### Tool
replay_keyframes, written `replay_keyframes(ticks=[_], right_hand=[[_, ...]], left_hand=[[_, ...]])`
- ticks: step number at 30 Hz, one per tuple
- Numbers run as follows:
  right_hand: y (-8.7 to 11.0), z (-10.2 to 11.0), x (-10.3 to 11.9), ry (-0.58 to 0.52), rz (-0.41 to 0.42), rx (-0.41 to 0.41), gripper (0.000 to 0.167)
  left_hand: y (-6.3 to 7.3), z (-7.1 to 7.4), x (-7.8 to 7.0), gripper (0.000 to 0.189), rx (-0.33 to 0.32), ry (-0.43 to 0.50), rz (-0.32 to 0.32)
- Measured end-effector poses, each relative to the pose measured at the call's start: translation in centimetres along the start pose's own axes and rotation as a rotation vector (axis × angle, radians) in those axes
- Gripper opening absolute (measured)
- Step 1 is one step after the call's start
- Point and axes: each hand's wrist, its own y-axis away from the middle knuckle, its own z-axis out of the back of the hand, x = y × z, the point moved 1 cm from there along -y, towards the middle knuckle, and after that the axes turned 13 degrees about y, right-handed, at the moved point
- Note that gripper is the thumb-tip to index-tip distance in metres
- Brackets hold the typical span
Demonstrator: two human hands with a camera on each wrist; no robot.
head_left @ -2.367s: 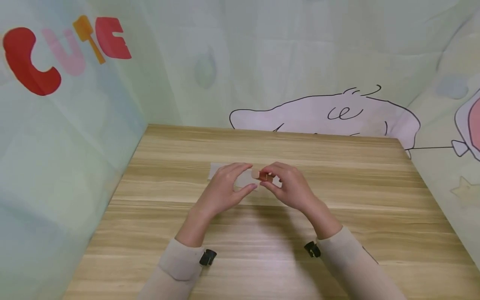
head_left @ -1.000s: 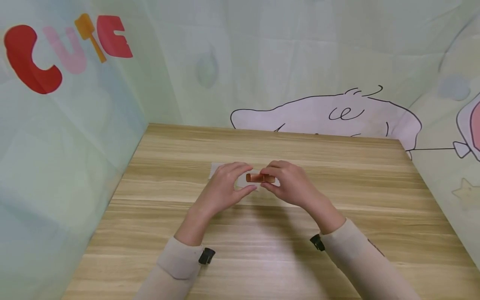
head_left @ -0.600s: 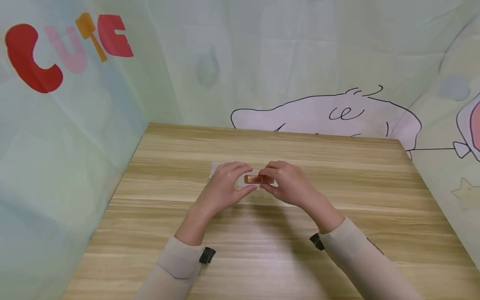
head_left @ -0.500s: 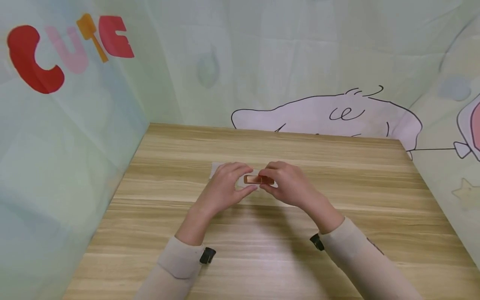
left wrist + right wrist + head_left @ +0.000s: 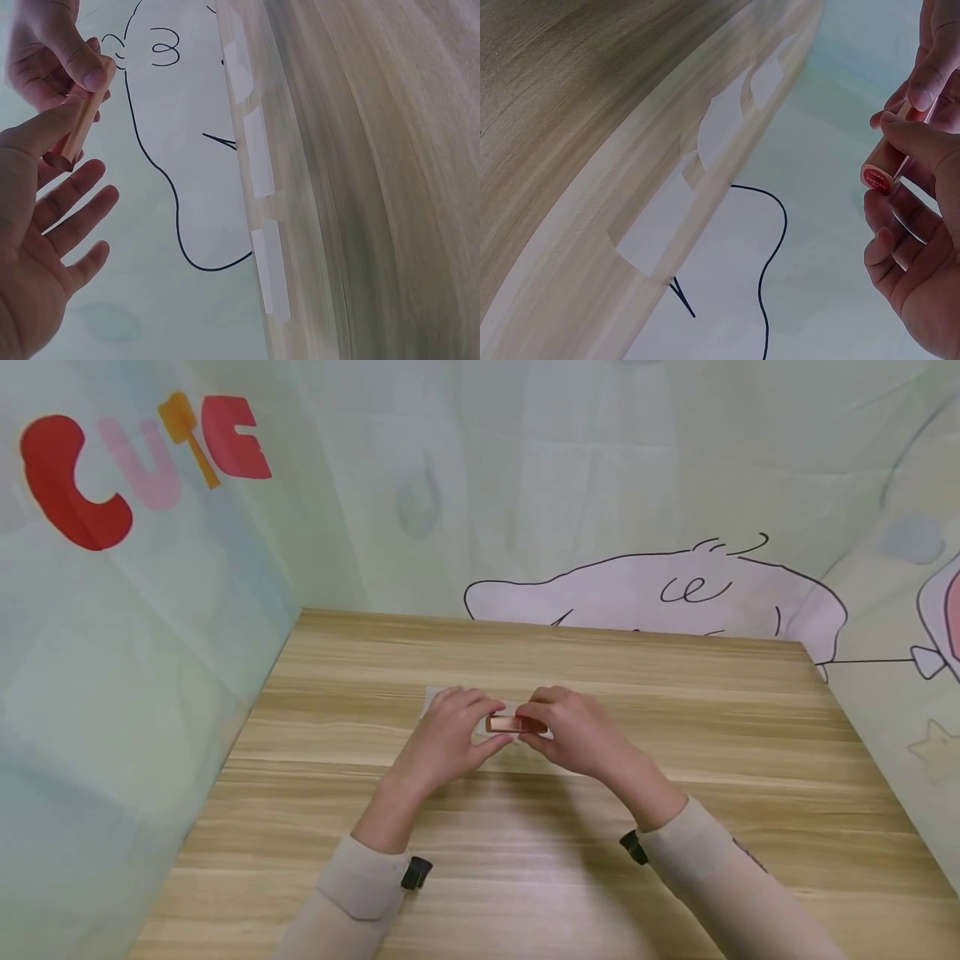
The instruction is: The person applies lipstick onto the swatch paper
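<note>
A shiny copper-coloured lipstick tube point(image 5: 504, 724) is held level between both hands in the head view. My right hand point(image 5: 573, 731) pinches its right part between thumb and fingers. At the other end, my left hand point(image 5: 444, 739) has its thumb and index finger on the tube, its remaining fingers spread in the left wrist view. There the left thumb lies along the lipstick tube point(image 5: 84, 127), whose dark end points down. A round red label marks the end of the lipstick tube point(image 5: 875, 178) nearest the right palm in the right wrist view.
White paper-like strips point(image 5: 259, 150) lie on the wood-grain table point(image 5: 480, 860) behind the hands, near its far edge. A printed cloth backdrop point(image 5: 375, 485) with a cartoon and letters rises at the back and sides. Black wrist bands point(image 5: 416, 873) sit at the sleeves.
The lipstick tube has turned from pointing toward the camera to lying level, and moved slightly left and nearer the body. The left thumb and index finger have closed in on its left end.
</note>
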Motion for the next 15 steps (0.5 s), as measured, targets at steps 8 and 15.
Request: replay_keyframes(ticks=[8, 15], right_hand=[[-0.18, -0.14, 0.36, 0.017, 0.013, -0.016, 0.014], [-0.3, -0.43, 0.54, 0.01, 0.019, -0.018, 0.015]], left_hand=[[0.08, -0.02, -0.07, 0.037, 0.025, -0.033, 0.006], [0.06, -0.04, -0.17, 0.028, 0.025, -0.02, -0.006]])
